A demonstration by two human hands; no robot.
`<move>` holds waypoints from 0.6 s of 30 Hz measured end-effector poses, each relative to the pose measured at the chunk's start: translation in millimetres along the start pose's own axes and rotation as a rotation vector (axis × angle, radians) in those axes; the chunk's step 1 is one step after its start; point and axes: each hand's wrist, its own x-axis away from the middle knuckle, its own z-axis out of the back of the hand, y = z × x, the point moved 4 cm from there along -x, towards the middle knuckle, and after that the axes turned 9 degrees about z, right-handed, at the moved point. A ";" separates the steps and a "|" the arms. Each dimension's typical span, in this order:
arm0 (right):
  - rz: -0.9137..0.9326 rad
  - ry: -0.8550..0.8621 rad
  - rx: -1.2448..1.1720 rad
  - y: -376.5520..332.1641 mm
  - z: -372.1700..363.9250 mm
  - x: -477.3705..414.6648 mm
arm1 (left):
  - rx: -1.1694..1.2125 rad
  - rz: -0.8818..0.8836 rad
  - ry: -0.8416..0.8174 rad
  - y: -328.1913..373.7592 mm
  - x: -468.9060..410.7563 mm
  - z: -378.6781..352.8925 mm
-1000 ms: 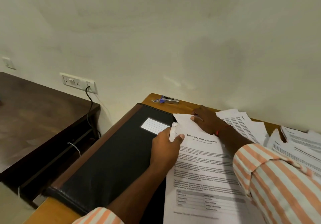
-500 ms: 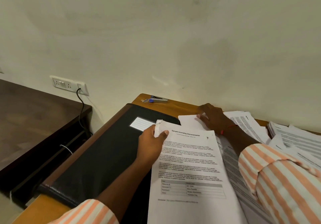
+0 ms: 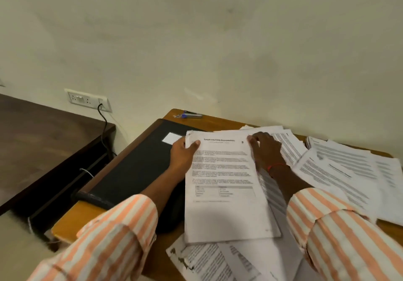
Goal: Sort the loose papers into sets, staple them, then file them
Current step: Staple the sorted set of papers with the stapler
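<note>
Only one camera is here, worn on the person's head. Its wide-angle view looks forward and down along both striped sleeves (image 3: 122,226). It sits close over the papers (image 3: 224,211) on the counter (image 3: 218,123), and the pale wall (image 3: 218,40) fills the upper half.
</note>
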 end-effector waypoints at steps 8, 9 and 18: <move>-0.180 -0.102 -0.581 -27.0 17.0 56.6 | 0.153 0.004 0.065 37.2 16.4 11.3; -0.176 -0.103 -0.612 -28.4 19.1 62.5 | 0.177 0.003 0.089 42.4 16.0 14.8; -0.273 0.142 -0.815 -50.6 39.4 103.5 | -0.252 0.143 -0.116 29.2 55.9 2.1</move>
